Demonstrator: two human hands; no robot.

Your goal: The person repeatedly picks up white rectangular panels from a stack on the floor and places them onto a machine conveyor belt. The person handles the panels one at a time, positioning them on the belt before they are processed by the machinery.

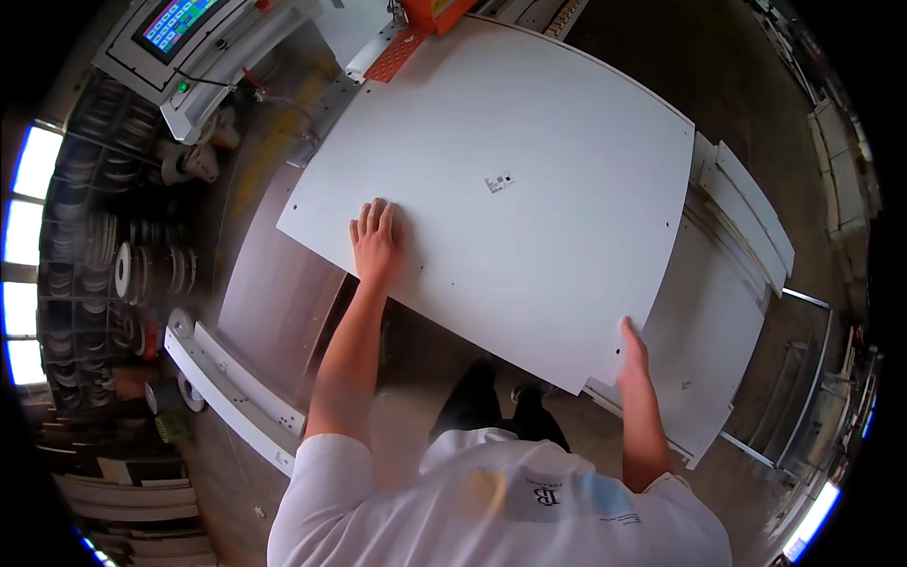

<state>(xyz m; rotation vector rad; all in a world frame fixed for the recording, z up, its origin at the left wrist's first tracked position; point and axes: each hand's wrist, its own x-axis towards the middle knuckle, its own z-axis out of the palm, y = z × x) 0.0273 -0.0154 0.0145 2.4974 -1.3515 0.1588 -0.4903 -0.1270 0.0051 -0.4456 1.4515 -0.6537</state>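
A large white panel (pixel 529 113) with small drilled holes and a printed label (pixel 499 182) lies flat in front of me, its far end beside an orange-and-white machine. My left hand (pixel 377 244) rests on its top near the left front edge, fingers stretched out and slightly apart. At the right front corner, my right hand (pixel 634 352) grips the panel's edge. Its thumb lies on the upper face, and the other fingers are hidden at the side or below.
A control screen (pixel 178 24) belongs to the machine at the upper left. More white panels (pixel 704 312) are stacked to the right. A brownish board (pixel 279 274) lies at left, above narrow white strips (pixel 236 406). Edge-banding rolls (pixel 142 272) fill a rack farther left.
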